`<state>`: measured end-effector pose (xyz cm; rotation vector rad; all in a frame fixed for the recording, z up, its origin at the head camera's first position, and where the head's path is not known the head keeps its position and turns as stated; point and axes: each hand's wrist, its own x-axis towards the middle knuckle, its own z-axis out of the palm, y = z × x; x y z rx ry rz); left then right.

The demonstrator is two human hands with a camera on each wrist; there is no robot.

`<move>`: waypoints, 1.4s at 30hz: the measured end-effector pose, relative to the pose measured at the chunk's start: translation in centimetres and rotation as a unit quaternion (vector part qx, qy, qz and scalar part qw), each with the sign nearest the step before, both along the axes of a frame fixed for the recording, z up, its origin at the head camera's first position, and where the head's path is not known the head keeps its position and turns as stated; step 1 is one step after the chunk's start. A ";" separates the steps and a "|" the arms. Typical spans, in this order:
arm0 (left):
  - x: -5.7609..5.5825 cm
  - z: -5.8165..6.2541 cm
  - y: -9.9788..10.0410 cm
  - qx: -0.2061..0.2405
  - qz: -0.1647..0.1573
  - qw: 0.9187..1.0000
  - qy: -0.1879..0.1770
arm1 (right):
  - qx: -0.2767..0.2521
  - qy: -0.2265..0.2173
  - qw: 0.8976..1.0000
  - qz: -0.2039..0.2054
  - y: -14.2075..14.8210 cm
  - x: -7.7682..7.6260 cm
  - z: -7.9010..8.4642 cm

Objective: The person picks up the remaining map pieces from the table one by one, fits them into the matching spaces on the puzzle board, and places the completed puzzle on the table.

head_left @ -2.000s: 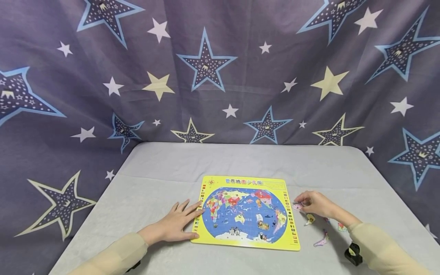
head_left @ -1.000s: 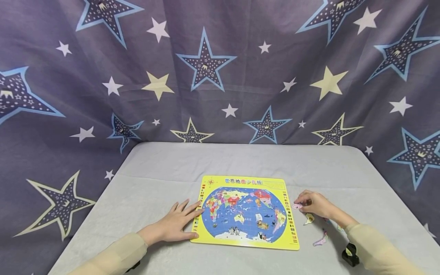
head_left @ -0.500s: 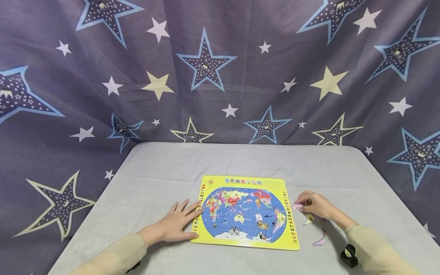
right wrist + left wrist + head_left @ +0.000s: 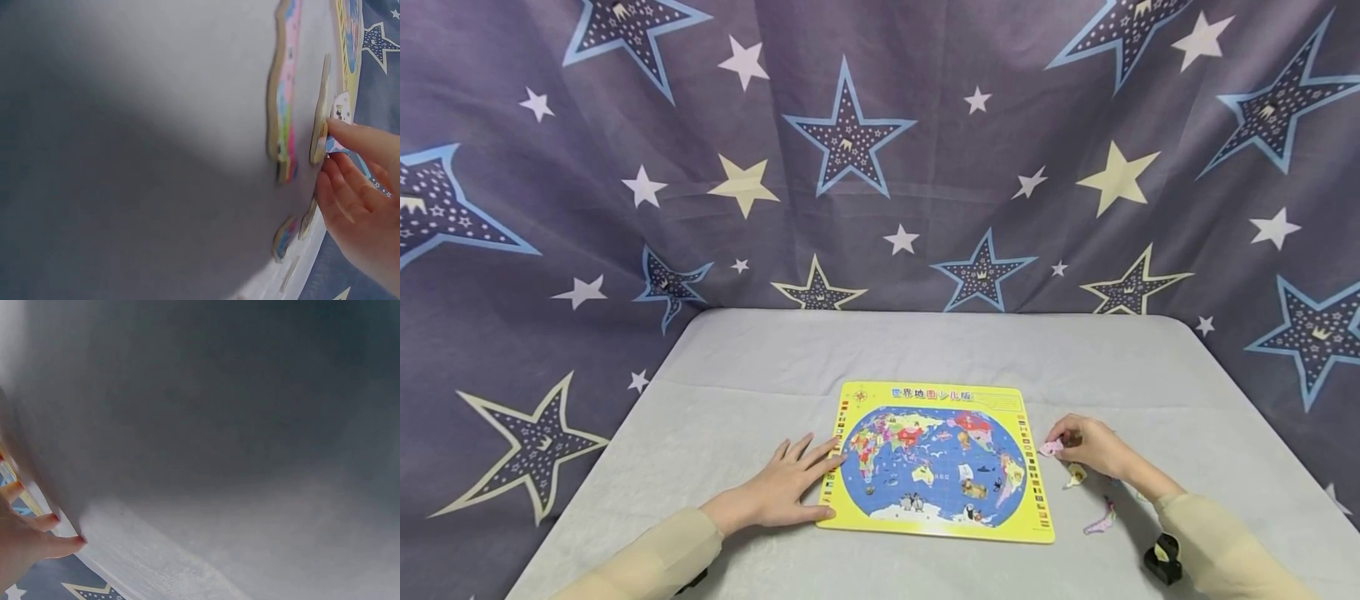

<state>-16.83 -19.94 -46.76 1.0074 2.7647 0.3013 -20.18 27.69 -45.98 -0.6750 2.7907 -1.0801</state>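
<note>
A yellow-framed world map puzzle board [image 4: 940, 533] lies flat in the head view. My left hand [image 4: 782, 490] rests at its left edge, fingers spread and fairly straight, the fingertips and thumb on the yellow border. Just off the board's right edge, my right hand [image 4: 1092, 446] pinches a small pink puzzle piece [image 4: 1050, 448] between thumb and fingers. In the right wrist view that piece [image 4: 341, 107] stands tilted up, partly behind the thumb. Only the left hand's fingers [image 4: 59, 547] show at the left wrist view's lower left.
A yellowish puzzle piece [image 4: 1075, 475] and a long purple-pink one [image 4: 1101, 521] lie on the grey cloth near my right hand. More pieces, such as a small colourful one [image 4: 285, 239], lie under the right forearm. A starred curtain [image 4: 880, 167] hangs behind the table.
The pink piece has turned and tipped up slightly in my right fingers, which stay nearly in place. My right forearm has shifted a little left. My left hand and the board hold still.
</note>
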 end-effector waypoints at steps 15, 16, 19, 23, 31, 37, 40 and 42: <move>-0.1 0.0 0.0 -0.005 0.001 1.000 0.001 | 0.012 -0.008 1.000 -0.001 0.4 0.0 1.0; 0.0 0.0 0.0 -0.005 0.001 1.000 0.000 | 0.012 -0.005 1.000 -0.002 0.3 0.1 1.1; 0.1 0.0 0.0 -0.009 0.004 1.000 -0.004 | 0.010 0.006 1.000 -0.001 0.1 0.0 1.2; 0.2 -0.1 0.0 -0.019 0.009 1.000 -0.010 | -0.005 0.003 1.000 0.006 -0.5 -0.2 1.2; 0.3 -0.1 0.0 -0.016 0.014 1.000 -0.015 | -0.017 -0.005 1.000 0.010 -2.3 -0.9 1.5; 0.2 -0.1 0.0 -0.017 0.013 1.000 -0.010 | -0.018 -0.015 1.000 0.020 -3.5 -1.3 1.8; 0.1 -0.1 0.0 -0.019 0.015 1.000 -0.008 | -0.021 -0.028 0.999 0.019 -4.0 -1.5 1.9; 0.0 -0.1 0.0 -0.019 0.016 1.000 -0.009 | -0.023 -0.035 0.999 0.017 -4.3 -1.7 1.9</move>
